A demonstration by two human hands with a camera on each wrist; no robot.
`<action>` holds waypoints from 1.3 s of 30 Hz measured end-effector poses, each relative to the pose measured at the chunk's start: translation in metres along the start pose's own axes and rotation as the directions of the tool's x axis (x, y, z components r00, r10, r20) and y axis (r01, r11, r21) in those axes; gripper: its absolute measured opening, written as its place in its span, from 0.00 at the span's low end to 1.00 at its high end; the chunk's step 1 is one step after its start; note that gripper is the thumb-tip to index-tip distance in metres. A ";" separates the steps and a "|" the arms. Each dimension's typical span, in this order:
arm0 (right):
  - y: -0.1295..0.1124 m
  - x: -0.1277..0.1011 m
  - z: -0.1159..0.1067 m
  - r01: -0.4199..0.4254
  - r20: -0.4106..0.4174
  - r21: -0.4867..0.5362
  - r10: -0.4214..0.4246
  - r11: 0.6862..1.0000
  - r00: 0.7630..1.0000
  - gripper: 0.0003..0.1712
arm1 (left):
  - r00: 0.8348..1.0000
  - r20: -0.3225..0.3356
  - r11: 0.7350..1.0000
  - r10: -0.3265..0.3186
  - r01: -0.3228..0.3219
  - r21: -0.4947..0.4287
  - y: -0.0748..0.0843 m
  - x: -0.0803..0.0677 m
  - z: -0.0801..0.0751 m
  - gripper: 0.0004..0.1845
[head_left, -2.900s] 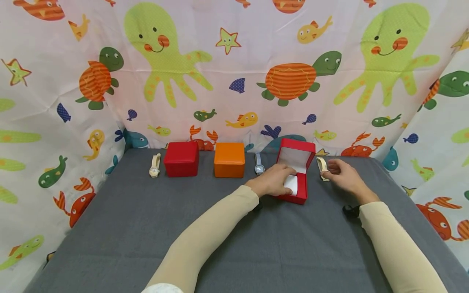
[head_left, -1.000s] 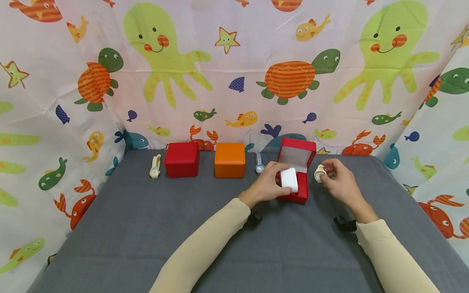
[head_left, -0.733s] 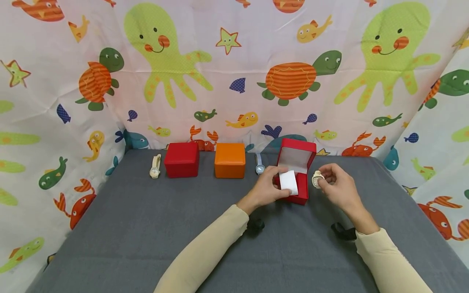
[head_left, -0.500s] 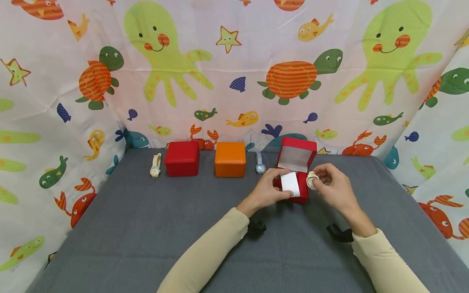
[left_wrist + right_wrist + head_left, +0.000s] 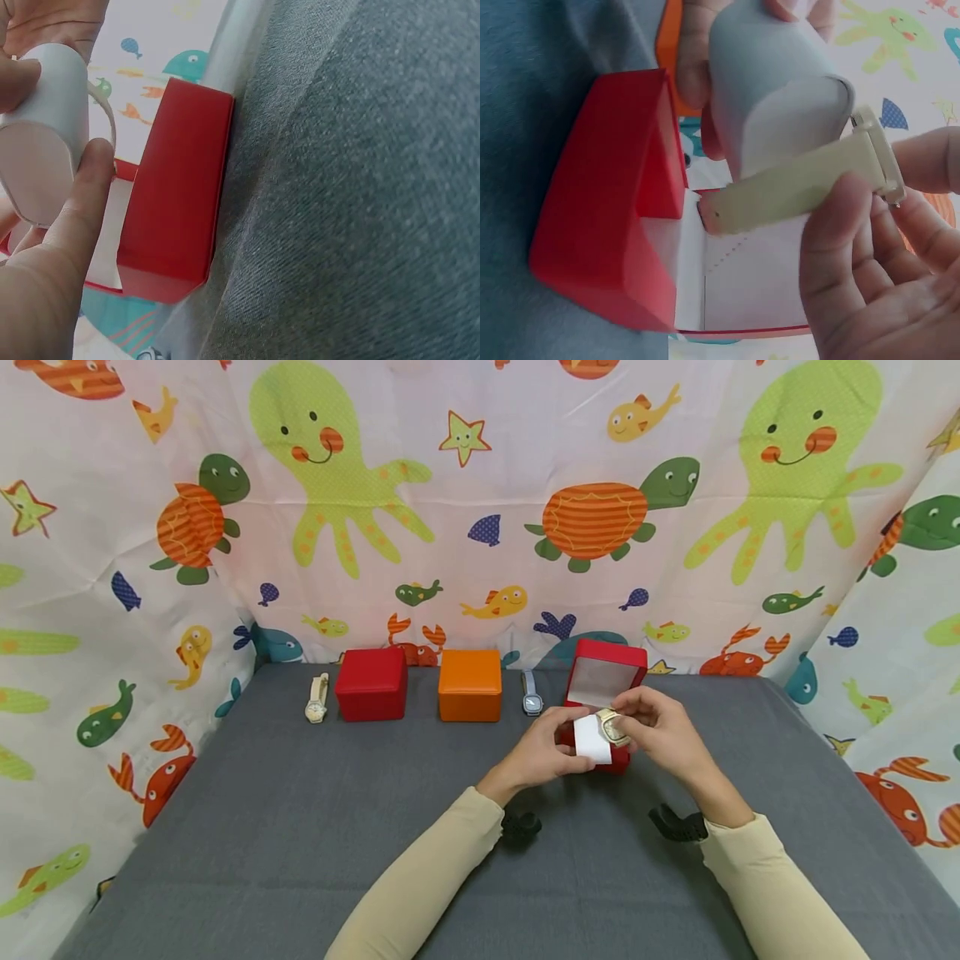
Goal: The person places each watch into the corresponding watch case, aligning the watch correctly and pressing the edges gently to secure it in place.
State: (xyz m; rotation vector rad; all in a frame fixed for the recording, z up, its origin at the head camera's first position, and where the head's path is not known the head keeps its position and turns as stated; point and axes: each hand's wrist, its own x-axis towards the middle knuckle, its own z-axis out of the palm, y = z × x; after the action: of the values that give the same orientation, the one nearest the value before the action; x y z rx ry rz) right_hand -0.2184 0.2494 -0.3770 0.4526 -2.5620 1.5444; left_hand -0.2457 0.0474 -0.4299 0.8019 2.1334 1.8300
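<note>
My left hand [image 5: 528, 756] grips a white watch cushion [image 5: 592, 740] between fingers and thumb, in front of the open red watch box [image 5: 603, 677]. In my right hand [image 5: 667, 739] is a cream-strapped watch [image 5: 612, 727], its face turned toward me and overlapping the cushion's right end in the head view. The right wrist view shows its strap [image 5: 795, 187] hanging loose across the cushion's end [image 5: 780, 67], thumb and fingers pinching near the case. Above the box's red base [image 5: 180, 187], the cushion is held up in the left wrist view. The box's white-lined lid stands raised.
Left of the open box, a blue-strapped watch [image 5: 531, 693], a closed orange box [image 5: 469, 687], a closed red box [image 5: 371, 685] and another cream watch [image 5: 317, 697] stand in a row on the grey tablecloth [image 5: 262, 827]. A sea-animal curtain [image 5: 450, 552] hangs behind.
My left hand has lifted the white cushion out of the red box and tilted it. My right hand has picked the cream watch off the table and carried it left to the cushion.
</note>
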 end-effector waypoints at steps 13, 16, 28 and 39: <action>-0.006 0.006 0.006 -0.050 0.133 0.100 0.037 0.994 0.990 0.14 | 0.999 -0.035 1.000 0.010 -0.011 -0.013 -0.001 -0.002 -0.008 0.35; -0.006 0.006 0.007 -0.071 0.116 0.077 0.062 0.994 0.991 0.14 | 0.999 -0.053 1.000 0.007 -0.007 -0.006 0.000 -0.004 -0.010 0.35; -0.009 0.000 0.011 0.013 0.110 -0.029 -0.010 0.999 0.994 0.24 | 0.988 -0.150 0.998 -0.043 0.037 -0.042 0.010 -0.008 -0.017 0.34; -0.009 0.000 0.013 0.076 0.092 -0.191 -0.059 0.979 0.994 0.29 | 0.986 -0.143 0.986 -0.084 0.062 -0.152 0.009 -0.005 -0.018 0.36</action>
State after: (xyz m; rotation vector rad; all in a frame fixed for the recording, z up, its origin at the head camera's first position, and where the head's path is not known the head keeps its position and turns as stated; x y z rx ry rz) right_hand -0.2146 0.2342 -0.3761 0.5878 -2.6967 1.2622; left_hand -0.2482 0.0298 -0.4182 0.5621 2.0528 2.0380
